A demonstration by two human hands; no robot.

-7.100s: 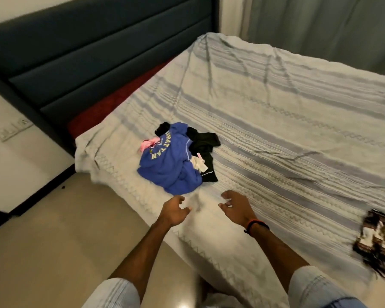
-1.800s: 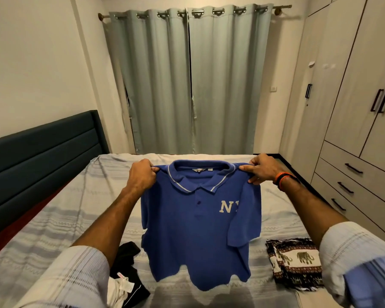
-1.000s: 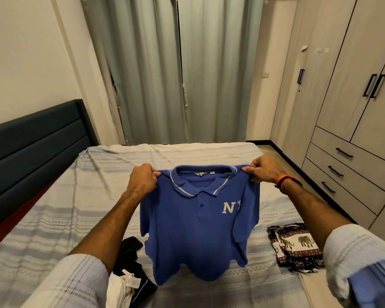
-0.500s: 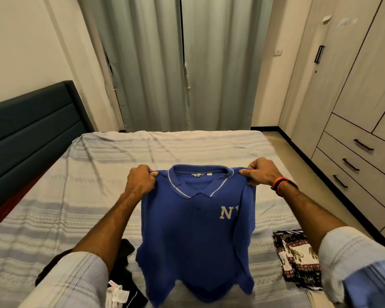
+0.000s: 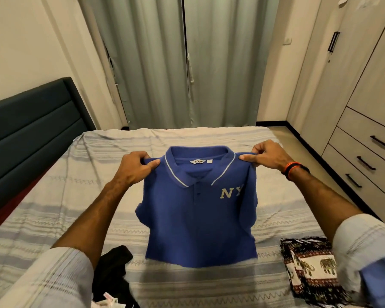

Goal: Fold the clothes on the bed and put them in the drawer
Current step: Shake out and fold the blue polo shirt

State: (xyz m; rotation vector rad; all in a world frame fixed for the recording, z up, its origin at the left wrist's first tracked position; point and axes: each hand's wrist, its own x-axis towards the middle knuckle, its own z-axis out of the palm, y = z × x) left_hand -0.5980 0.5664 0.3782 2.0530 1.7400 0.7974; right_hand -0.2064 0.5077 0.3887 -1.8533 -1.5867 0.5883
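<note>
Both hands held the blue polo (image 5: 200, 221) above the bed (image 5: 53, 210): the left hand (image 5: 133, 168) and right hand (image 5: 268, 157) each pinched a shoulder. The drawers (image 5: 365, 161) stood closed at right; their contents were hidden.

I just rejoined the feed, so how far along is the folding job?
Looks done: only the elephant-print cloth lies folded on the bed. In hand: the left hand and right hand pinch the shoulders of the blue NY polo shirt, held up unfolded. Left: fold it, fold the black garment in the pile, then load the drawers, all shut.
</note>
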